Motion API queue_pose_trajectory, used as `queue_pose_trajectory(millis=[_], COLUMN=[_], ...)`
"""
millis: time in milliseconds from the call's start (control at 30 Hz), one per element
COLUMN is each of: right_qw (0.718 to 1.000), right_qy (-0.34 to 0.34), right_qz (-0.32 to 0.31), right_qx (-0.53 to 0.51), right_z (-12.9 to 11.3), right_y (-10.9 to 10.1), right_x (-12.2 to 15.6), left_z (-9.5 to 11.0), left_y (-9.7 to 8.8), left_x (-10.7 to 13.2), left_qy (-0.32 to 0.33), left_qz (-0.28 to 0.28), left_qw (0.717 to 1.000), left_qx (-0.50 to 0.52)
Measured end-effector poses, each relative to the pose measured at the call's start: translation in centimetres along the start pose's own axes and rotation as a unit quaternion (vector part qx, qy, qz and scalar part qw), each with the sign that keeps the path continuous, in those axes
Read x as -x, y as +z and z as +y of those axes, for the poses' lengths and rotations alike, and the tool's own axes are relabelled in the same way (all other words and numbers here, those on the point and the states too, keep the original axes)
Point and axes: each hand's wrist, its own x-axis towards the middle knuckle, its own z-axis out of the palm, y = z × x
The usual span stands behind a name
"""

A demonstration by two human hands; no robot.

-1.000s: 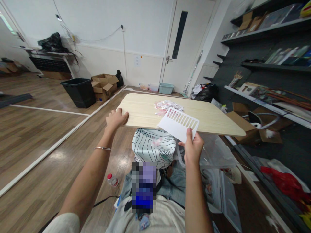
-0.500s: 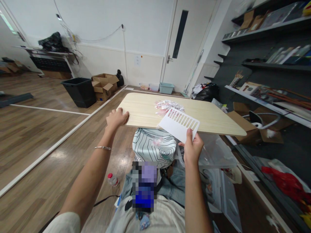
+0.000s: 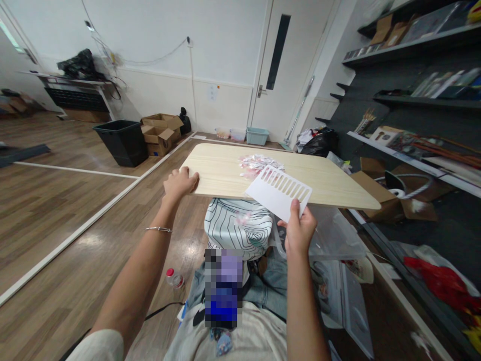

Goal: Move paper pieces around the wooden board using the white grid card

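A light wooden tabletop (image 3: 330, 185) stands low in front of me. My left hand (image 3: 179, 183) grips its near left edge, fingers curled over the rim. My right hand (image 3: 299, 229) is closed on the near corner of a white slotted plastic card (image 3: 278, 189), which leans over the table's front edge. Just beyond the card lies a pile of small pink and white packets (image 3: 258, 164) on the tabletop. Under the table sits a stool with a lined white cushion (image 3: 236, 225).
A clear plastic bin (image 3: 330, 235) sits under the table's right side. Shelves (image 3: 421, 155) and cardboard boxes (image 3: 379, 193) line the right. A black bin (image 3: 121, 142) and boxes (image 3: 161, 133) stand at the back left. A bottle (image 3: 173, 279) lies on the wooden floor.
The white slotted card has shifted slightly to the right with my right hand. My left hand stays on the table edge.
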Motion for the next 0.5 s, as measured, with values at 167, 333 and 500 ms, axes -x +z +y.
queue_pose_trajectory(millis=[167, 333, 500], right_qw=[1.0, 1.0, 0.999], right_qy=[-0.003, -0.016, -0.036], right_qz=[0.003, -0.009, 0.008], right_qx=[-0.002, 0.02, 0.034], right_z=[0.3, 0.56, 0.7], right_y=[-0.03, -0.11, -0.24], right_x=[0.03, 0.01, 0.02], left_z=[0.01, 0.06, 0.06], left_y=[0.02, 0.0, -0.03], left_x=[0.08, 0.15, 0.1], left_qy=[0.002, 0.0, 0.002], left_qz=[0.002, 0.002, 0.0], left_qw=[1.0, 1.0, 1.0], left_qx=[-0.002, -0.005, -0.002])
